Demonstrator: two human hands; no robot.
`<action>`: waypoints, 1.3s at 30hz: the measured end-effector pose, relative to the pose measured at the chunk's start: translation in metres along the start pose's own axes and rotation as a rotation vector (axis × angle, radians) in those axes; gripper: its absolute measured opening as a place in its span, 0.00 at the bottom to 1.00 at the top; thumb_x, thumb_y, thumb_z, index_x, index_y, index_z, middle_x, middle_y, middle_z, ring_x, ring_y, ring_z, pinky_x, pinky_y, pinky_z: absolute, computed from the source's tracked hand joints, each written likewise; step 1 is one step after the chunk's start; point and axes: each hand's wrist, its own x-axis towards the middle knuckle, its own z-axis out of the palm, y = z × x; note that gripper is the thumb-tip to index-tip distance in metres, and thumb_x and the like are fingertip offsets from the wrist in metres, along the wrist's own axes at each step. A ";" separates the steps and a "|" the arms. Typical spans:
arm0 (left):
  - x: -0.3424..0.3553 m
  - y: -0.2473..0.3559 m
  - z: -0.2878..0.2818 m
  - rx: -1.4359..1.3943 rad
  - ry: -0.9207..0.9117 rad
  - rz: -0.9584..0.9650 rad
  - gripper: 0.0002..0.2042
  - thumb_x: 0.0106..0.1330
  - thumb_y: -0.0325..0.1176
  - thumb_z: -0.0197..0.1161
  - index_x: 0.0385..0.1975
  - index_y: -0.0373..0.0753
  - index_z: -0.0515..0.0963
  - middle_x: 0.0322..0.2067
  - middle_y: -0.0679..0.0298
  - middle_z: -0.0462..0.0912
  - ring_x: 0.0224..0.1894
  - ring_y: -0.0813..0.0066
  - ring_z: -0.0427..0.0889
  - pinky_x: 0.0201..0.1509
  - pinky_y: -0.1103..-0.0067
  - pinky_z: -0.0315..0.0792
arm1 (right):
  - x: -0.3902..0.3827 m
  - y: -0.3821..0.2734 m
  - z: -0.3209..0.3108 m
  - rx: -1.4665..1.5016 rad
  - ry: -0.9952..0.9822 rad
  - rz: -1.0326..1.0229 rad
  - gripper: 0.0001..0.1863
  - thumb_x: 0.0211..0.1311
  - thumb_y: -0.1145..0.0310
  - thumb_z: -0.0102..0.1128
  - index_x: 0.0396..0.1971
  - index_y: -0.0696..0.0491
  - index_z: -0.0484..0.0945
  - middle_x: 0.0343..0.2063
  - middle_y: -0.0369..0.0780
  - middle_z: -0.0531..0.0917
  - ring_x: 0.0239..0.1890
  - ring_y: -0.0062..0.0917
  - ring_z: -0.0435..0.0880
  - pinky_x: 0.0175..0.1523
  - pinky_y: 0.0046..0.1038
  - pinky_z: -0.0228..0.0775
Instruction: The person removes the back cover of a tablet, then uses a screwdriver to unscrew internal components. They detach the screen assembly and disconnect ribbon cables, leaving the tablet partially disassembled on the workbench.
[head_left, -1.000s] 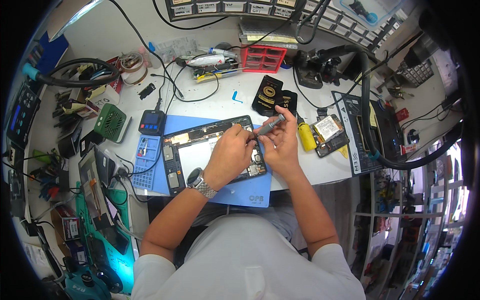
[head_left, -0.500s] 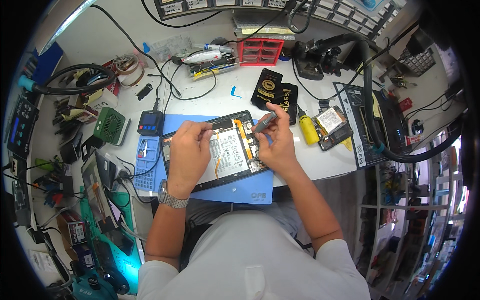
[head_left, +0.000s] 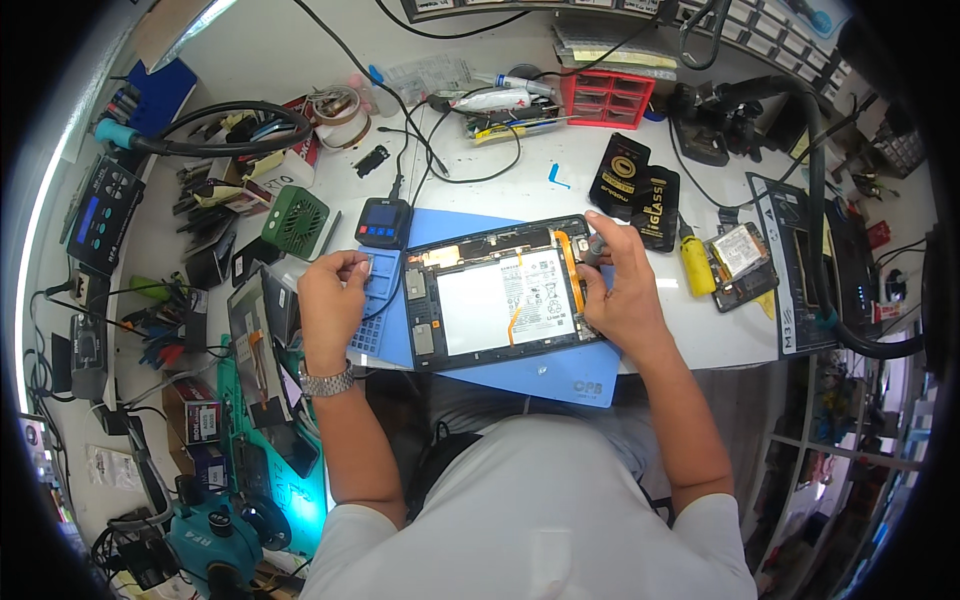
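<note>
An opened tablet point(head_left: 480, 310) lies tilted on the blue work mat point(head_left: 560, 385), its white battery, orange flex cables and dark frame exposed. At its right end, my right hand point(head_left: 628, 300) is closed round a short grey screwdriver point(head_left: 595, 249), the fingers close to the tablet's edge. My left hand point(head_left: 332, 305) is off the tablet, over the blue compartment tray point(head_left: 372, 325) at the mat's left side. Its thumb and fingertips are pinched together. Anything between them is too small to make out.
A small black device with a screen point(head_left: 384, 222) and a green fan point(head_left: 297, 222) stand beyond the tray. To the right are a yellow bottle point(head_left: 697, 264), an opened phone point(head_left: 742, 255) and black packages point(head_left: 655, 205). A thick black cable arm point(head_left: 818, 200) arches over the right side.
My left hand has gone from above the tablet leftward to the tray. My right hand still holds the screwdriver, now lower against the tablet's end. The whole view has shifted left.
</note>
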 end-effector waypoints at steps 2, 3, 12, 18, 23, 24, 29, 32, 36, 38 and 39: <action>0.003 -0.004 0.009 0.007 -0.029 0.035 0.09 0.70 0.26 0.74 0.46 0.30 0.91 0.38 0.51 0.93 0.38 0.65 0.92 0.47 0.71 0.83 | 0.002 -0.004 -0.004 -0.069 -0.009 0.007 0.46 0.58 0.94 0.62 0.76 0.43 0.70 0.48 0.47 0.76 0.42 0.38 0.84 0.47 0.37 0.81; 0.003 -0.002 0.014 -0.037 -0.045 0.033 0.10 0.70 0.26 0.74 0.47 0.31 0.91 0.39 0.51 0.93 0.39 0.65 0.92 0.47 0.71 0.83 | 0.001 -0.003 -0.003 -0.036 -0.014 0.031 0.46 0.58 0.94 0.62 0.76 0.43 0.70 0.49 0.47 0.76 0.42 0.38 0.84 0.48 0.37 0.80; -0.008 0.027 0.036 -0.130 0.039 0.217 0.11 0.73 0.24 0.70 0.52 0.31 0.90 0.42 0.59 0.91 0.39 0.75 0.86 0.42 0.77 0.78 | -0.002 0.006 0.001 0.013 -0.016 0.045 0.47 0.59 0.92 0.66 0.76 0.42 0.69 0.50 0.46 0.76 0.42 0.39 0.85 0.51 0.38 0.84; -0.034 0.085 0.074 -0.274 -0.103 0.413 0.10 0.72 0.25 0.71 0.50 0.31 0.89 0.39 0.56 0.89 0.37 0.71 0.85 0.42 0.75 0.77 | -0.009 0.010 -0.002 0.240 0.045 0.200 0.45 0.62 0.95 0.59 0.79 0.50 0.62 0.52 0.45 0.76 0.50 0.31 0.88 0.61 0.31 0.86; -0.049 0.111 0.114 -0.366 -0.209 0.556 0.10 0.71 0.27 0.74 0.48 0.30 0.89 0.38 0.55 0.87 0.37 0.64 0.86 0.43 0.70 0.79 | -0.010 -0.003 -0.004 0.485 0.127 0.300 0.47 0.66 0.94 0.58 0.81 0.54 0.50 0.54 0.44 0.74 0.56 0.30 0.86 0.65 0.34 0.85; -0.051 0.117 0.119 -0.374 -0.235 0.582 0.10 0.71 0.27 0.74 0.48 0.30 0.89 0.38 0.55 0.86 0.37 0.63 0.86 0.43 0.70 0.79 | -0.011 -0.004 -0.005 0.533 0.145 0.301 0.47 0.66 0.94 0.58 0.81 0.54 0.50 0.54 0.45 0.75 0.56 0.30 0.86 0.64 0.33 0.85; -0.059 0.135 0.128 -0.455 -0.306 0.614 0.05 0.69 0.23 0.74 0.41 0.31 0.87 0.33 0.56 0.83 0.35 0.57 0.83 0.41 0.67 0.77 | -0.012 -0.013 -0.013 0.641 0.165 0.265 0.46 0.67 0.93 0.60 0.80 0.55 0.50 0.54 0.45 0.74 0.57 0.30 0.85 0.64 0.32 0.84; -0.059 0.130 0.129 -0.391 -0.281 0.617 0.05 0.70 0.24 0.73 0.41 0.31 0.88 0.33 0.56 0.83 0.35 0.57 0.83 0.41 0.67 0.77 | -0.016 -0.007 -0.018 0.535 0.198 0.235 0.45 0.66 0.93 0.61 0.80 0.56 0.53 0.54 0.44 0.76 0.55 0.29 0.86 0.63 0.31 0.84; -0.053 0.117 0.109 -0.293 -0.141 0.584 0.05 0.72 0.25 0.72 0.41 0.31 0.87 0.35 0.55 0.85 0.37 0.60 0.84 0.42 0.68 0.77 | -0.023 0.004 -0.022 0.302 0.133 0.260 0.44 0.66 0.94 0.62 0.79 0.53 0.57 0.53 0.43 0.77 0.54 0.27 0.86 0.62 0.31 0.85; -0.049 0.105 0.096 -0.241 -0.072 0.517 0.05 0.73 0.26 0.72 0.43 0.31 0.87 0.36 0.56 0.86 0.37 0.63 0.85 0.42 0.69 0.76 | -0.026 0.006 -0.019 0.294 0.096 0.257 0.43 0.66 0.93 0.62 0.78 0.54 0.58 0.52 0.43 0.77 0.53 0.27 0.86 0.62 0.30 0.84; -0.045 0.102 0.088 -0.228 -0.054 0.481 0.05 0.74 0.26 0.72 0.43 0.31 0.88 0.37 0.57 0.87 0.37 0.65 0.85 0.42 0.70 0.77 | -0.028 0.007 -0.019 0.284 0.083 0.258 0.43 0.66 0.93 0.62 0.78 0.54 0.59 0.52 0.43 0.77 0.53 0.26 0.86 0.61 0.29 0.84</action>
